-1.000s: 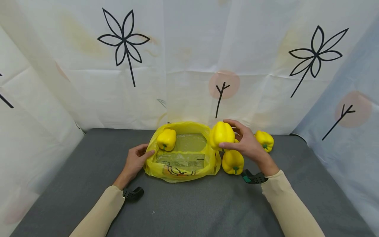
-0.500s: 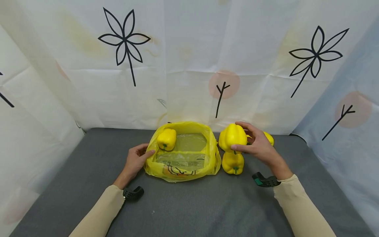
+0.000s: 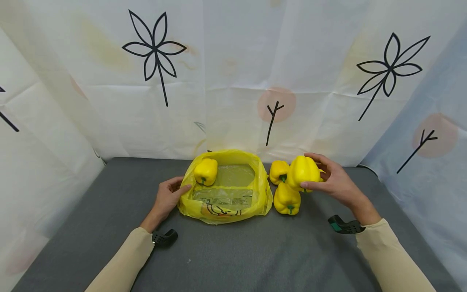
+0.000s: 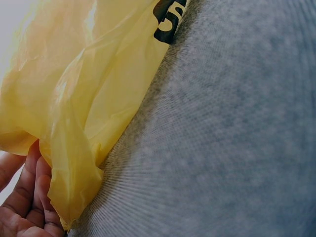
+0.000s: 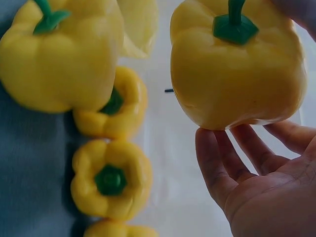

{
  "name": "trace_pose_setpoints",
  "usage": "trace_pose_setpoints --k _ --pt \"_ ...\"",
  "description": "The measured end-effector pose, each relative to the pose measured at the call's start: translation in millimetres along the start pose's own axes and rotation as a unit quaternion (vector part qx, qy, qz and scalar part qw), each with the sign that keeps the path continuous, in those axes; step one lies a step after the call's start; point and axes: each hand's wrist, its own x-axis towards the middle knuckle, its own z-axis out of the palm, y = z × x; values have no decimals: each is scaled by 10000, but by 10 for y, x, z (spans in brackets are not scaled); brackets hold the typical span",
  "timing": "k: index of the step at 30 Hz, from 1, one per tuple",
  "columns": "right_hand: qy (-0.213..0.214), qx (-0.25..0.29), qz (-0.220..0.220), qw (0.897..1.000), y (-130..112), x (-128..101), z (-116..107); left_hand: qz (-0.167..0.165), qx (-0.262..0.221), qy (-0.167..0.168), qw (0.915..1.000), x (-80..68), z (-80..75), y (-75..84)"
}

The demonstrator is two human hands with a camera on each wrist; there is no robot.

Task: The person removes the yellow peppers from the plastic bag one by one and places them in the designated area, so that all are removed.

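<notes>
A yellow plastic bag (image 3: 219, 218) lies with its mouth wide on the grey cloth. One yellow bell pepper (image 3: 206, 172) is inside at its left. My left hand (image 3: 169, 198) pinches the bag's left rim, thumb over the edge; the left wrist view shows the fingers against the plastic (image 4: 74, 163). To the right, my right hand (image 3: 337, 182) holds another yellow bell pepper (image 3: 303, 172) between thumb and fingers, its green stem (image 5: 236, 27) showing in the right wrist view. Beside the bag stand a front pepper (image 3: 287, 200) and a back pepper (image 3: 279, 172).
Behind the held pepper, a further yellow pepper is mostly hidden in the head view; the right wrist view shows peppers in a row, one of them a pepper (image 5: 111, 180) near the middle. A white patterned curtain (image 3: 233, 81) rises behind the grey cloth (image 3: 226, 259).
My right hand has carried its pepper rightward, away from the bag, uncovering the back pepper beside the bag and covering most of the far-right one. The left hand and bag stay put.
</notes>
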Motion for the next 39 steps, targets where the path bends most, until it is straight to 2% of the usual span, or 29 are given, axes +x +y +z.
trace_pose_setpoints --k 16,21,32,39 --pt "-175 -515 157 9984 147 -175 -262 1 -21 5 10000 -6 3 7" --pt "-249 -591 349 9973 236 -213 -287 -6 10 12 10000 -5 3 6" --pt "-660 -402 512 9957 400 -275 -295 -17 2 19 10000 -5 5 6" --pt "-860 -555 645 9927 510 -282 -291 -5 -18 34 10000 -1 5 0"
